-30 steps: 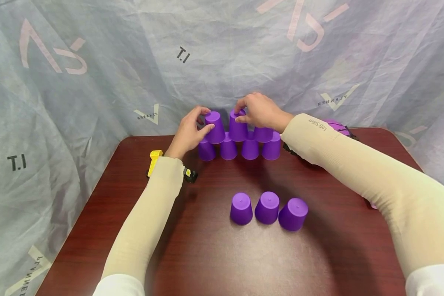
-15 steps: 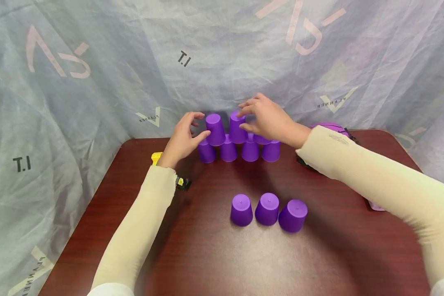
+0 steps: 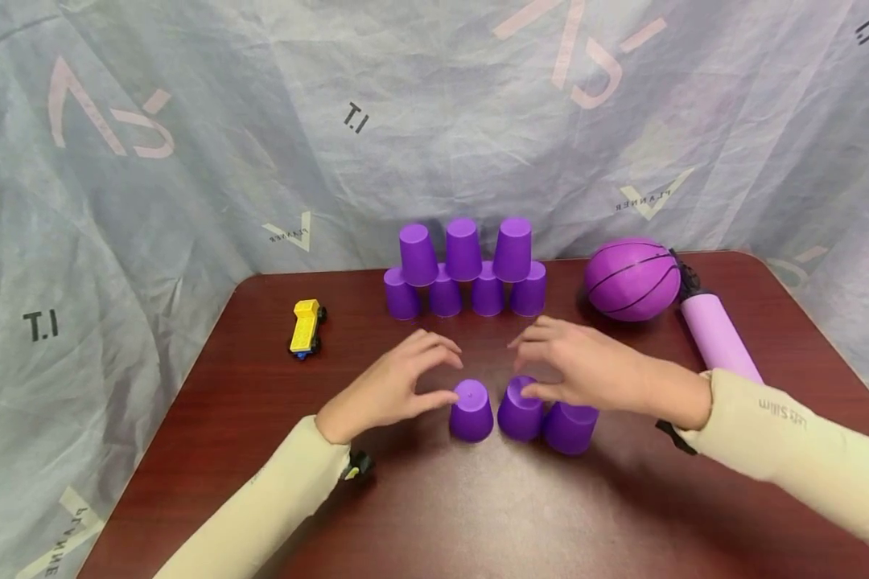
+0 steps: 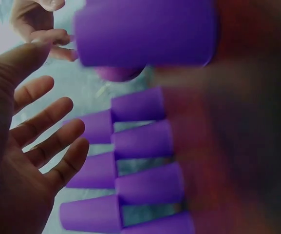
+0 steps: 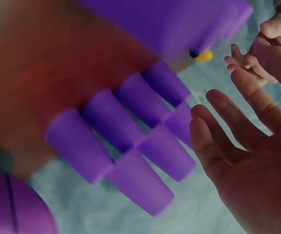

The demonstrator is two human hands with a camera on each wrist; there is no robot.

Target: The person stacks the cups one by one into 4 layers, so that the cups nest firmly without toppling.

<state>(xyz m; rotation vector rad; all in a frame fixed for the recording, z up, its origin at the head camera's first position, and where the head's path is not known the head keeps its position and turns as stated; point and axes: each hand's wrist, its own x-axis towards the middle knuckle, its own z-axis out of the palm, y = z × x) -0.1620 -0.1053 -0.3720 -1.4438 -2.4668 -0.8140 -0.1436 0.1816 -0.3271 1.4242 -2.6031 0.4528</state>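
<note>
Head view: above desk (image 3: 217, 418), facing forward and down, widest. 2 wrist views: close in at left hand (image 3: 394, 382) and right hand (image 3: 586, 362), looking past the fingers (image 4: 56, 142), scene tipped sideways. All 3 share the 7-cup stack (image 3: 463, 253).

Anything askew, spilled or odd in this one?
Only the backdrop cloth behind the table stands out: its PLANNER lettering reads mirrored. The stacked purple cups look tidy, and no spill or damage shows.

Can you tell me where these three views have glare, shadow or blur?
Head: pale glare on the near tabletop, soft shadow under the right sleeve; left wrist: tabletop smeared, closest cup soft; right wrist: tabletop and foreground cup blurred, stacked cups clearer.
</note>
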